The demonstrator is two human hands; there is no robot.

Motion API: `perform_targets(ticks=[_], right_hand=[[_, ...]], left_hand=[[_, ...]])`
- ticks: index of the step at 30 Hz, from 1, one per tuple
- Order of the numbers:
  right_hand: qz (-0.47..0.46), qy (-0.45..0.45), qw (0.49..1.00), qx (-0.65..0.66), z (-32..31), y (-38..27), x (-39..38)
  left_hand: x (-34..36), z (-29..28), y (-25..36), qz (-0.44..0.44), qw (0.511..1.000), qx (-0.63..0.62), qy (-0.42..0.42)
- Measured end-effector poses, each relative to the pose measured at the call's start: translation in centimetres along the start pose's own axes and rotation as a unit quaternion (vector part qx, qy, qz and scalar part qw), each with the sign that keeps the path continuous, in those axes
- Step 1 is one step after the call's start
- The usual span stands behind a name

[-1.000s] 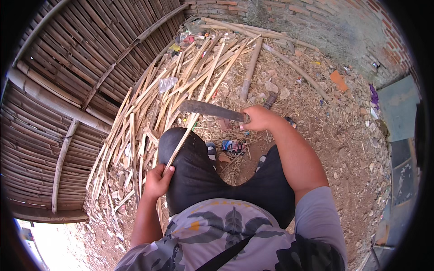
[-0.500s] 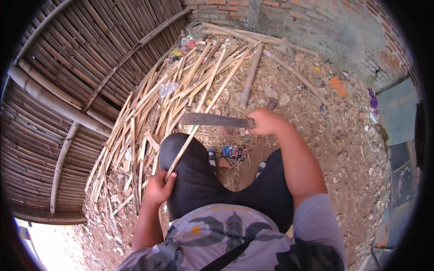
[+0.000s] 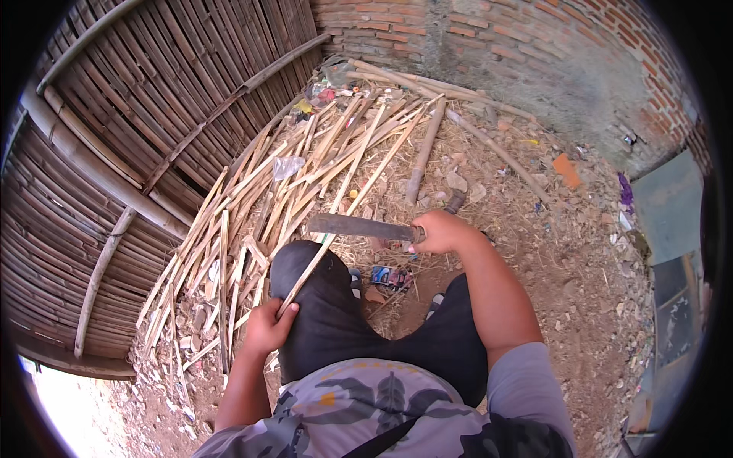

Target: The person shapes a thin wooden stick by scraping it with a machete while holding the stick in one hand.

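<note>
My left hand is closed on the lower end of a long, pale bamboo strip, which slants up and away across my left knee in dark trousers. With my right hand I grip the handle of a machete. Its long dark blade points left, lying over the strip just beyond the knee; whether the two touch I cannot tell. Beyond them, a heap of split bamboo strips covers the ground on the left. A small blue-and-red object lies between my feet.
A bamboo-slat wall rises at left, a brick wall behind. Bamboo poles lie along the back on dirt scattered with straw and rubble. An orange scrap and grey-green panels are at the right.
The scene has shifted lower in the picture. The machete blade has gone from tilted, tip up, to nearly level across the strip. Both hands keep their grips.
</note>
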State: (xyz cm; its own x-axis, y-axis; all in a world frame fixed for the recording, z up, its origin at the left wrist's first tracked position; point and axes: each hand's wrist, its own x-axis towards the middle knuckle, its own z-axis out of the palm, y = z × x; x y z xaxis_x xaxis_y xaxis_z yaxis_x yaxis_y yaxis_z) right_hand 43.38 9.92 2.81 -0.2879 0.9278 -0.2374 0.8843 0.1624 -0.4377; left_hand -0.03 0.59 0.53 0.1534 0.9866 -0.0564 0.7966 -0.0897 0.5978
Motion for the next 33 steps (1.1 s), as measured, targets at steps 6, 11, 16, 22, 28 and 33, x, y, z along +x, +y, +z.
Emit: perform_targets(ticks=[6,11,16,22,28,33], right_hand=[[0.091,0.06,0.99,0.09,-0.6,4.6,-0.3],[0.075,0.045,0.992,0.092,0.1,3.3,-0.3],[0.008,0.0,1.0,-0.01,0.8,1.4,0.4],[0.076,0.037,0.993,0.084,-0.4,4.3,0.0],[0.08,0.027,0.994,0.075,0.0,3.9,-0.1],[0.019,-0.024,0.999,-0.019,0.5,0.3,0.5]], left_hand=[[0.0,-0.2,1.0,0.006,1.0,0.005,0.005],[0.2,0.1,0.3,0.018,1.0,-0.001,0.01],[0.1,0.4,-0.4,0.019,1.0,-0.016,0.015],[0.1,0.3,0.0,0.029,0.999,-0.009,0.022],[0.2,-0.1,0.6,0.012,1.0,-0.006,-0.008],[0.2,0.3,-0.5,0.021,1.0,-0.012,0.015]])
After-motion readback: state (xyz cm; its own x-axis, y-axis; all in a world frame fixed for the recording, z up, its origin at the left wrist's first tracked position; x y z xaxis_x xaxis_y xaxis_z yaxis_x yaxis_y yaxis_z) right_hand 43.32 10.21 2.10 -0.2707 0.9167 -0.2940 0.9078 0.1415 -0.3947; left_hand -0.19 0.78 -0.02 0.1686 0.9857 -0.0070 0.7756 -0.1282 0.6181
